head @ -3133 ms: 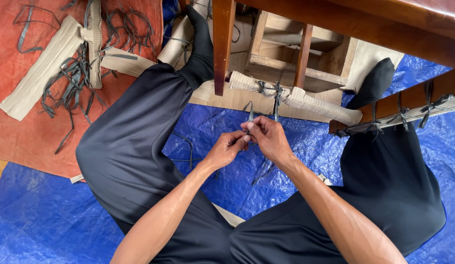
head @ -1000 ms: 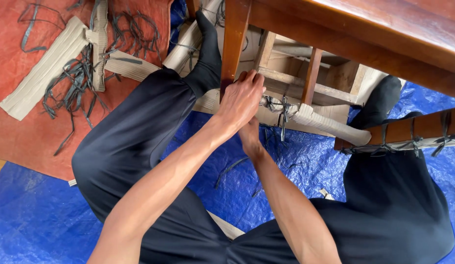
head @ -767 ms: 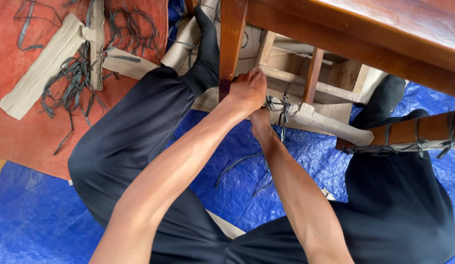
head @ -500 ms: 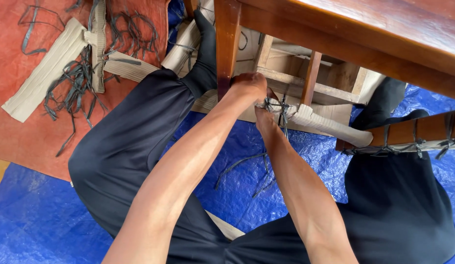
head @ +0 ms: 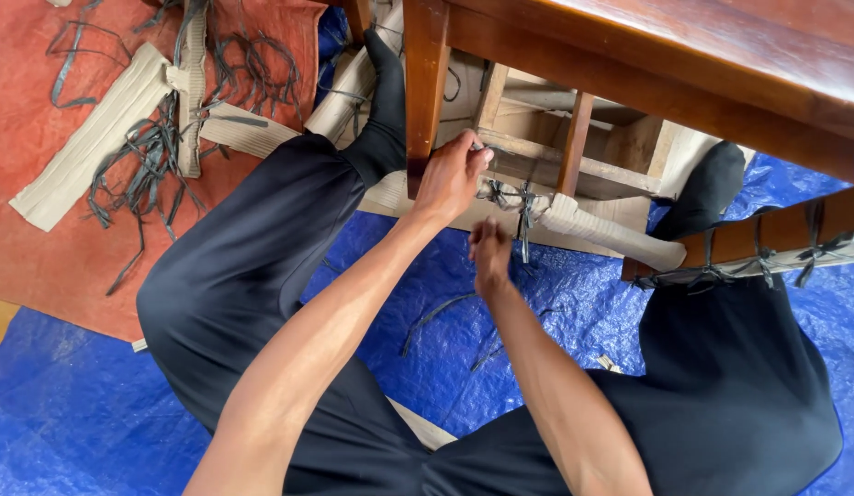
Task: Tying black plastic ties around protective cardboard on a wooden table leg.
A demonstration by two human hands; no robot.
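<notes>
The left hand (head: pixel 450 174) is closed in a pinching grip at the end of the cardboard-wrapped rail (head: pixel 574 219) of a wooden chair frame (head: pixel 423 83), its fingertips pressed against the wrapping just beside the chair's upright leg; it looks to be nipping a thin dark strap there, though the strand itself is too fine to make out between the fingers. The right hand (head: pixel 490 257) hangs just below the rail, loosely curled with the fingers drawn together, and whether it has anything in its grip cannot be told. Between and just right of the two hands, a knot of black plastic straps (head: pixel 522 197) is tied round the wrapped rail, loose ends dangling down. The rail runs from the leg out to the right, tilting downward, and ends near a second wrapped wooden piece (head: pixel 767 248) bound with more black ties. The person sits on a blue tarp (head: pixel 60 413) with legs in black trousers spread either side of the chair. More loose dark straps (head: pixel 445 312) lie on the tarp below the right hand. At upper left, on an orange tarp (head: pixel 41 239), lie strips of corrugated cardboard (head: pixel 92 138) and a tangle of cut straps (head: pixel 142 152).
</notes>
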